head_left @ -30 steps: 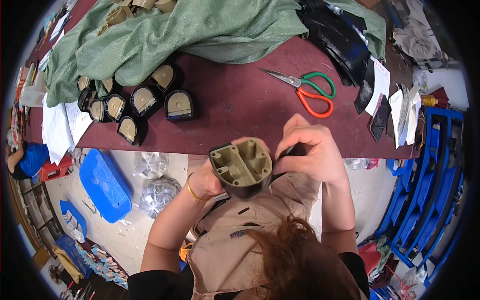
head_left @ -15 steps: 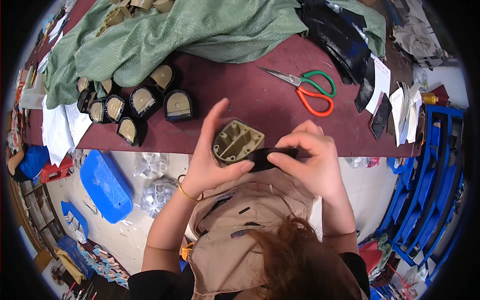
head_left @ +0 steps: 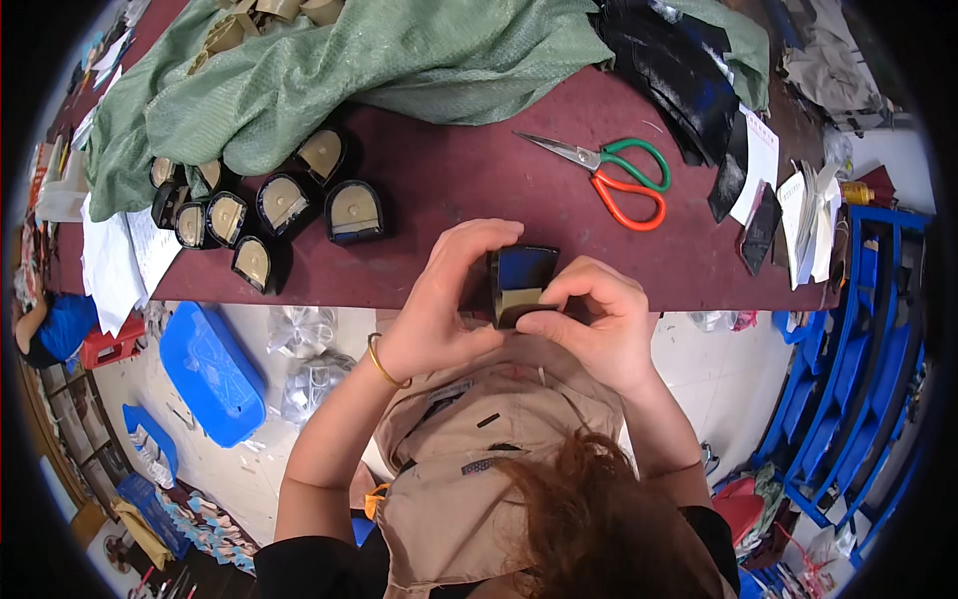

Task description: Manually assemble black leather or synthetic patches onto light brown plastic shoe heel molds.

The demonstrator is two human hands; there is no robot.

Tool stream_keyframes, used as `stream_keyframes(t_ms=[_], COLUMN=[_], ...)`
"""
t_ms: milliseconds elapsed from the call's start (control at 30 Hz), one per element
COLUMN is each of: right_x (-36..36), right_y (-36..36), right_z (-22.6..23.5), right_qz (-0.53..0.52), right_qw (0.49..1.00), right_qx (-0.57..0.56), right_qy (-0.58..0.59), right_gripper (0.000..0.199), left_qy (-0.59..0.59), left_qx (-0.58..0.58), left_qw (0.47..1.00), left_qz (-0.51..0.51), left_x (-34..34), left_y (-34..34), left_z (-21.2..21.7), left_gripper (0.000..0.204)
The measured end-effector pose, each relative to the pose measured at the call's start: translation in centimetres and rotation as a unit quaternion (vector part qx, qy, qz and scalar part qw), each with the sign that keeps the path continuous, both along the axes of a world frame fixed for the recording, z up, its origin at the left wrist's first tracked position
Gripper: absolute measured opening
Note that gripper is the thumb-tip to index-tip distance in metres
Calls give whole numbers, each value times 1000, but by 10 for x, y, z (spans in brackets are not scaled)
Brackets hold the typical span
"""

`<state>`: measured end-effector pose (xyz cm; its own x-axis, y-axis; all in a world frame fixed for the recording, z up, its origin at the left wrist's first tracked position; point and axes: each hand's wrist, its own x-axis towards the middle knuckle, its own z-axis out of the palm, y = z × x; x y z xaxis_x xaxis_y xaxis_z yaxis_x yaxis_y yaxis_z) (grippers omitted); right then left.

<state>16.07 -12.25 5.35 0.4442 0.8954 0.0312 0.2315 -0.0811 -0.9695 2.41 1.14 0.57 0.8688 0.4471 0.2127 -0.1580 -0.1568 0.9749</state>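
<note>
A: What do we log on the table (head_left: 439,190)?
B: We note scissors (head_left: 593,159), handles green and red, and a rumpled green sheet (head_left: 399,65).
A: Floor (head_left: 714,394)?
B: Blue tub (head_left: 212,374), clear bags (head_left: 311,387) beside it.

Left hand (head_left: 439,311): curled at the left side of a tan-and-black block (head_left: 521,299)
Right hand (head_left: 607,321): thumb and forefinger pinching the block's lower right edge
Scissors (head_left: 595,163): green and red handles, lying on the maroon table (head_left: 439,172)
Tan-faced black pieces (head_left: 354,210): clustered at left, beside green sheeting (head_left: 399,60)
</note>
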Motion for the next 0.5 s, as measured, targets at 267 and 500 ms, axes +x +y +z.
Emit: stream_keyframes(t_ms=[267,500], right_x=[6,23], right_y=[-3,14], right_z=[-8,-11], right_qz=[-31,43], right_qw=[983,986], right_qx=[-51,68], right_qy=[172,146], right_gripper=[39,76], left_qy=[-67,-56], left_qx=[233,339], left_qw=[969,937], left_qz=[46,-56], left_x=[2,13], left_y=[0,18], left_z=[10,12], left_gripper=[65,77])
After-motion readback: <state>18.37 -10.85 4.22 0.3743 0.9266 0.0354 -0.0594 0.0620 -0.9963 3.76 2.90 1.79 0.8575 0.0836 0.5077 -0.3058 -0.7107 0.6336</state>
